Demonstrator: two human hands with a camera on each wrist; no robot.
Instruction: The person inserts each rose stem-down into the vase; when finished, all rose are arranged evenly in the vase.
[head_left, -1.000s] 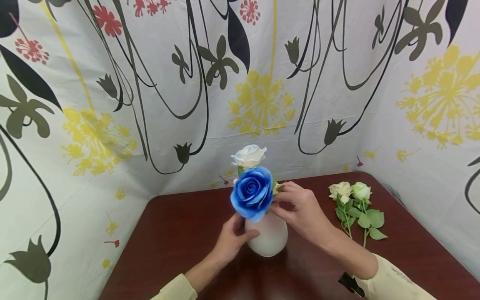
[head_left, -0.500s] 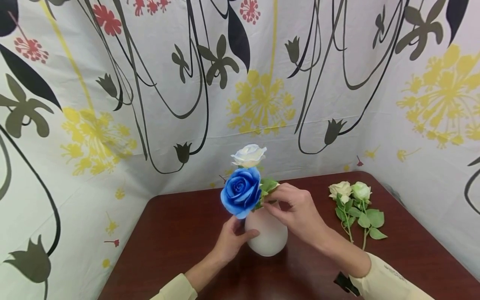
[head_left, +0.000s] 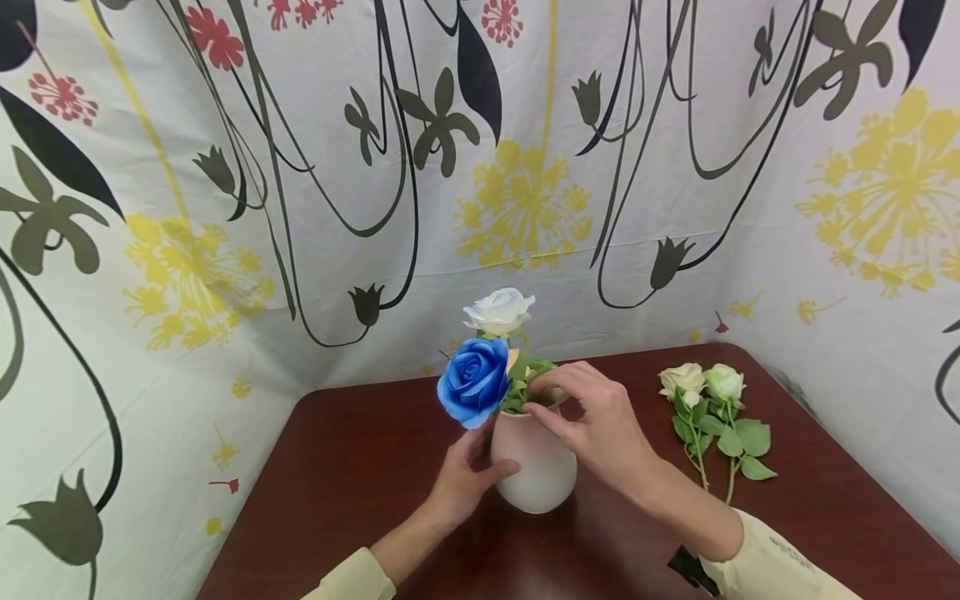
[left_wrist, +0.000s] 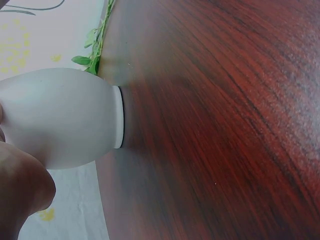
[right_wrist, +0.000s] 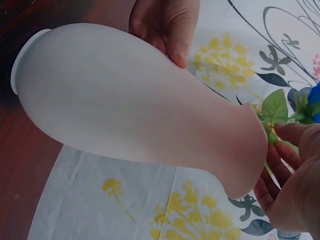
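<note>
A pale, round-bellied vase (head_left: 534,467) stands upright on the table, its neck and flared mouth visible in the right wrist view. My left hand (head_left: 459,479) holds its left side, thumb on the front. The blue rose (head_left: 474,382) leans left over the rim, with a white rose (head_left: 498,312) standing behind it. At the mouth, my right hand (head_left: 592,421) has its curled thumb and fingers around the blue rose's leafy stem (right_wrist: 274,119). A small peach bloom (head_left: 512,360) shows beside the blue petals. The lower stems are hidden inside the vase.
To the right on the dark red-brown table (head_left: 360,467) lie a cream rose (head_left: 682,379) and a greenish-white rose (head_left: 724,382) with leafy stems. Patterned cloth (head_left: 315,167) hangs behind the table and on both sides.
The blue rose has shifted left and slightly down, uncovering green leaves and the vase rim. My right hand has moved slightly left at the mouth; my left hand has stayed on the vase.
</note>
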